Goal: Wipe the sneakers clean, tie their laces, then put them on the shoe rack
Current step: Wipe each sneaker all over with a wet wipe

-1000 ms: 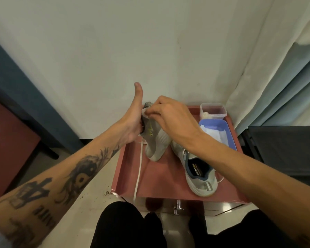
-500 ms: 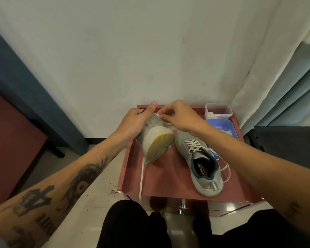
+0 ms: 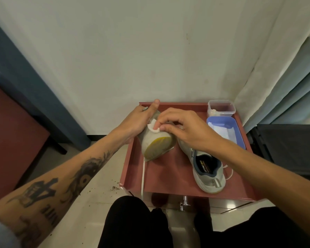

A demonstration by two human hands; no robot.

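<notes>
Head: right hand point(image 3: 186, 130) slid wipe point(image 3: 153, 127) down sneaker point(image 3: 153, 142).

A clear plastic box point(image 3: 221, 107) sits at the far right corner of the pink tray-top point(image 3: 168, 183); a lilac tub point(image 3: 220, 119) lies just nearer; pale curtains point(image 3: 276, 68) hang right; dark crumbs point(image 3: 115, 188) speckle the floor point(image 3: 89, 208) left.
</notes>
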